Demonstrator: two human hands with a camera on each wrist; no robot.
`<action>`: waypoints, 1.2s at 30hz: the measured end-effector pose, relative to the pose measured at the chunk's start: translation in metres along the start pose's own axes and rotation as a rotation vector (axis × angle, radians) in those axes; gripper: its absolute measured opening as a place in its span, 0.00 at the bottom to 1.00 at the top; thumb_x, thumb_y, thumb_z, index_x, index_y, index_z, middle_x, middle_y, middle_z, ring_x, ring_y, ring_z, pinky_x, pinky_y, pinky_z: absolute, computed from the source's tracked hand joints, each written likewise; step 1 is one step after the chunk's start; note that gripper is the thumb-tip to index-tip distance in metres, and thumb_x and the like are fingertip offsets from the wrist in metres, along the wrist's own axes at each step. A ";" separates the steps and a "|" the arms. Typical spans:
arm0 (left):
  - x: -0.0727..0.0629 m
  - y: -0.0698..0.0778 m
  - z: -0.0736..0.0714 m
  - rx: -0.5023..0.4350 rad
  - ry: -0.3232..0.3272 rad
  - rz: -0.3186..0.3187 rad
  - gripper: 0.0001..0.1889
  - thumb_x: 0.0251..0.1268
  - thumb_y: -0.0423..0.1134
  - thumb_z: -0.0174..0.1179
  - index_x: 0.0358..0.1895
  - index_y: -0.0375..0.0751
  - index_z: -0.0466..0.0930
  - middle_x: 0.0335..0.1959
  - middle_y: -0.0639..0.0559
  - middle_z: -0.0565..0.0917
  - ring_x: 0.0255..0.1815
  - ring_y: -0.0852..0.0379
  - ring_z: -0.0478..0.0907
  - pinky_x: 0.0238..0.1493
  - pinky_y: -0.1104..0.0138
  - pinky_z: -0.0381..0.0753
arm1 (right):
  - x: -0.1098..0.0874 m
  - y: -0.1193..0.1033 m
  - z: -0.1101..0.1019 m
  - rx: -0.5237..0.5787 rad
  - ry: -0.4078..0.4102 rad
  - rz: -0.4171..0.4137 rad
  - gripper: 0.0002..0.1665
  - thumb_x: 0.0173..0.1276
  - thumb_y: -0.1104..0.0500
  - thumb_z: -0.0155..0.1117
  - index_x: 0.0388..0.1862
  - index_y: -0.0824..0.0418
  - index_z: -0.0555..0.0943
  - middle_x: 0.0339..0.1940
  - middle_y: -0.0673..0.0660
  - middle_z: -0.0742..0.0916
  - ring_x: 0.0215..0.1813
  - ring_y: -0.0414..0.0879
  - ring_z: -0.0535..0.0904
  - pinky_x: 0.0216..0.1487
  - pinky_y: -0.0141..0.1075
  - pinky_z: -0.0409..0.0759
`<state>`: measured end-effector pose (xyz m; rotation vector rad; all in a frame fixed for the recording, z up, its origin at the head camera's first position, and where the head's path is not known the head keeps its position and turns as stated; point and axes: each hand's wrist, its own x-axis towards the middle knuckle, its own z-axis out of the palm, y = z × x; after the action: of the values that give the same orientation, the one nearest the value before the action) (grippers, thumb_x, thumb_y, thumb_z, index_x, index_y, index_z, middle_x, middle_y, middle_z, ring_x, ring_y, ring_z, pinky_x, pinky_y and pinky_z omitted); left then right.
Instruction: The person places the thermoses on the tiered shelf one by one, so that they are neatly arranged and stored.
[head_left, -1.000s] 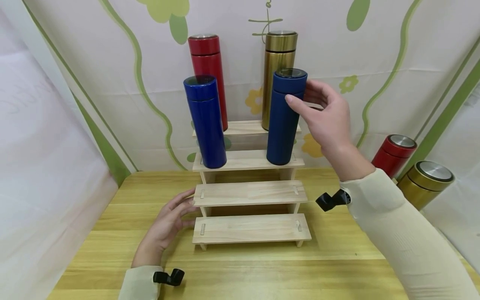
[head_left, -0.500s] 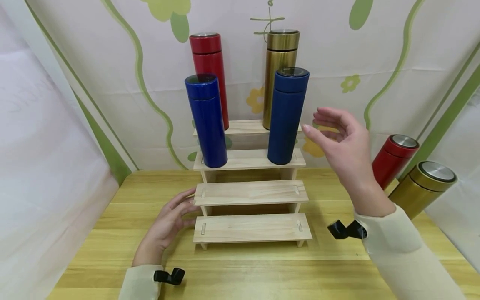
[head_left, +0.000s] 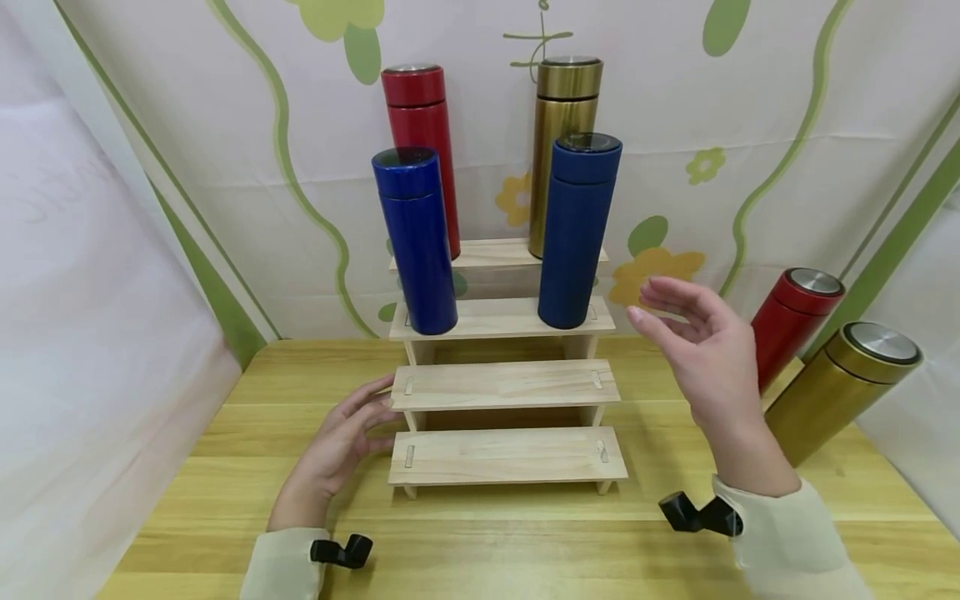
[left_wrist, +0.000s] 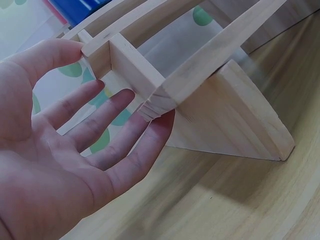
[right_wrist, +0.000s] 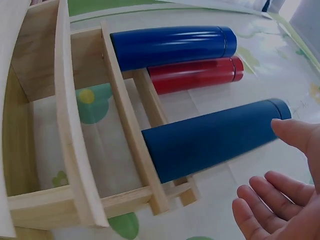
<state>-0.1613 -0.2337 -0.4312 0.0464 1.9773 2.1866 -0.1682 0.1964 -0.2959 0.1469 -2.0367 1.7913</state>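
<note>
My left hand (head_left: 335, 450) is at the left side of a light wooden stepped display stand (head_left: 504, 457). In the left wrist view its fingertips (left_wrist: 162, 122) touch the shelf ends, fingers loosely bent. My right hand (head_left: 712, 358) is in the air right of the stand, thumb and fingers apart, holding nothing. Beside it, a matte dark-blue thermos bottle (head_left: 577, 242) stands upright on the right of the second shelf from the top. A glossy blue thermos (head_left: 417, 250) stands on the left of that shelf. Behind them, a red thermos (head_left: 420, 125) and a gold thermos (head_left: 566, 117) occupy the top shelf.
To the right of my right arm, another red thermos (head_left: 795, 312) and another gold thermos (head_left: 840, 392) stand at the table's right side. The wooden table (head_left: 525, 550) carries the stand, and a flower-patterned cloth (head_left: 675, 100) hangs behind it.
My right hand has let go of the dark-blue thermos and moved down and right, away from it. The thermos stays upright on its shelf. My left hand keeps its place at the stand.
</note>
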 end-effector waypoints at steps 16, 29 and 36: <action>0.000 0.002 0.002 0.002 0.010 -0.006 0.29 0.82 0.41 0.57 0.82 0.44 0.67 0.66 0.56 0.80 0.62 0.54 0.83 0.62 0.52 0.85 | -0.014 0.041 -0.014 0.177 0.047 0.104 0.26 0.68 0.64 0.79 0.64 0.63 0.85 0.52 0.46 0.93 0.54 0.36 0.89 0.55 0.22 0.85; -0.001 0.002 0.002 -0.001 0.015 -0.011 0.29 0.82 0.41 0.57 0.81 0.44 0.68 0.65 0.56 0.81 0.61 0.54 0.83 0.62 0.52 0.86 | -0.009 0.037 -0.039 0.139 0.196 0.113 0.29 0.63 0.68 0.82 0.64 0.60 0.85 0.55 0.48 0.92 0.57 0.40 0.88 0.54 0.20 0.84; -0.001 -0.001 0.000 -0.036 -0.003 -0.001 0.26 0.83 0.40 0.56 0.80 0.48 0.71 0.62 0.60 0.84 0.61 0.56 0.83 0.61 0.52 0.86 | -0.006 0.021 -0.072 0.191 0.439 0.036 0.31 0.56 0.74 0.83 0.61 0.64 0.87 0.51 0.51 0.93 0.53 0.42 0.88 0.52 0.19 0.83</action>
<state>-0.1606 -0.2336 -0.4319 0.0432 1.9349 2.2194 -0.1527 0.2681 -0.3120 -0.2124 -1.5711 1.8429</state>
